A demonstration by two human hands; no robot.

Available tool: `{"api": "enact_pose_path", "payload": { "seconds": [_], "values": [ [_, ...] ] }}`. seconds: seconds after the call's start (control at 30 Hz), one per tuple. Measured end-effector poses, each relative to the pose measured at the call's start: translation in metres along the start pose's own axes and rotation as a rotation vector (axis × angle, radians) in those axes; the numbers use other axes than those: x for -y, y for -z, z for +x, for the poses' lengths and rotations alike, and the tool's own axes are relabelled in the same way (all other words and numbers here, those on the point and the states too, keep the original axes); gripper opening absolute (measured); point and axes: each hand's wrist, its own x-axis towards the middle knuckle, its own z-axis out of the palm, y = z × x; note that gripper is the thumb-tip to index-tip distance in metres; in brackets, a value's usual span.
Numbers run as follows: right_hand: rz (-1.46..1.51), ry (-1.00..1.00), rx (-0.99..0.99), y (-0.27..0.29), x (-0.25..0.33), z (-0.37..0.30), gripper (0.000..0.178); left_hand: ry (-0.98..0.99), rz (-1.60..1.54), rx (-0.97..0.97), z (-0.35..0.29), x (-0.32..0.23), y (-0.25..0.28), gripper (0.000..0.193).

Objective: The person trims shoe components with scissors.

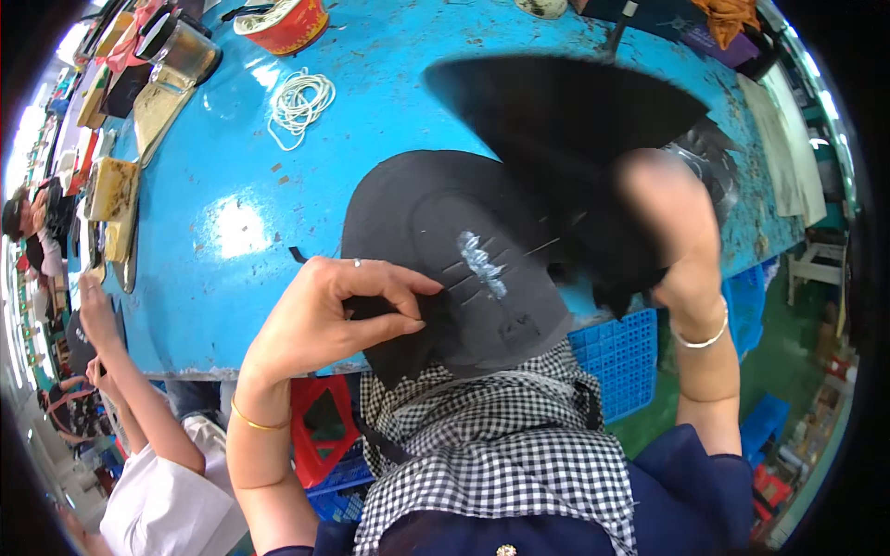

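A rounded black panel lies near the table's front edge, with whitish smears and several short slits across its middle. My left hand pinches thumb and forefinger together at dark material on the panel's left side, beside the slits. To the right, my right hand is smeared by motion, its fingers curled at a dark, blurred black sheet raised over the table. Where that sheet meets the panel is hard to make out. Shiny dark material shows behind my right hand.
On the blue table lie a coil of white cord, a red tub, and a yellowish block. A blue crate and red stool stand below. Another person's arm reaches in at left.
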Motion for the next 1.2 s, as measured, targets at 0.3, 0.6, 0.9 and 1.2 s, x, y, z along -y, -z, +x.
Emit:
{"api": "enact_pose_path", "payload": {
  "seconds": [0.3, 0.6, 0.9, 1.2],
  "values": [
    [-0.405, 0.227, -0.5, 0.129, 0.008, -0.005, 0.031, 0.077, 0.065, -0.057, 0.013, -0.032, 0.014, 0.007],
    [-0.743, 0.289, 0.088, 0.017, -0.001, -0.018, 0.018, -0.074, 0.331, 0.207, 0.054, -0.039, -0.003, 0.01],
    [-0.839, 0.318, 0.524, 0.002, -0.018, 0.009, 0.016, -0.193, 0.488, 0.237, 0.08, -0.021, -0.01, 0.015],
    [-1.173, 0.631, 0.705, -0.005, -0.013, 0.02, 0.018, -0.203, 0.578, 0.146, 0.082, -0.021, 0.005, 0.015]
  ]
}}
